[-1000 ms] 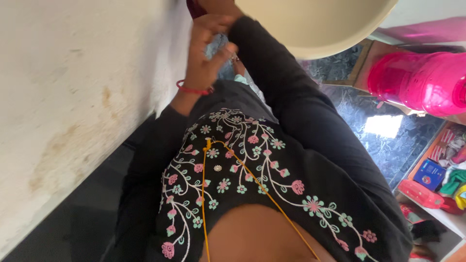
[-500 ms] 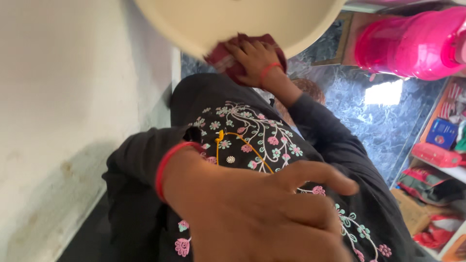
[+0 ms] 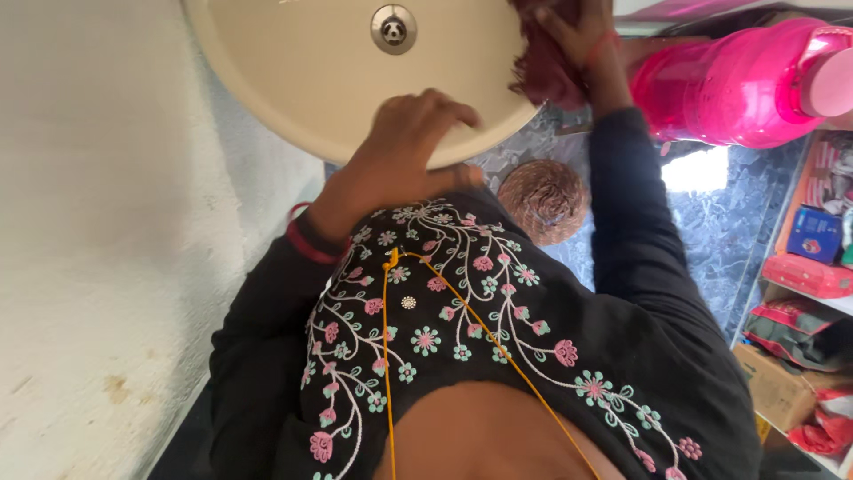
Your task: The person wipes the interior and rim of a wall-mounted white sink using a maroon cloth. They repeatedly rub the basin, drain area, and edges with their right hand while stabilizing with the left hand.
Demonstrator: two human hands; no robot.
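Evidently the right hand [image 3: 582,36] is pressing a maroon cloth [image 3: 542,67] against the far rim of the cream sink [image 3: 311,80], its fingers bunching the cloth. The left hand [image 3: 404,151] is gripping the near rim, fingers curled over it. Bracing there firmly is probably what is keeping the strokes even.

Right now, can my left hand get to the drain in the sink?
Probably yes. The left hand grips the sink at its near rim, with only bare bowl between it and the drain; the right hand and its cloth sit aside.
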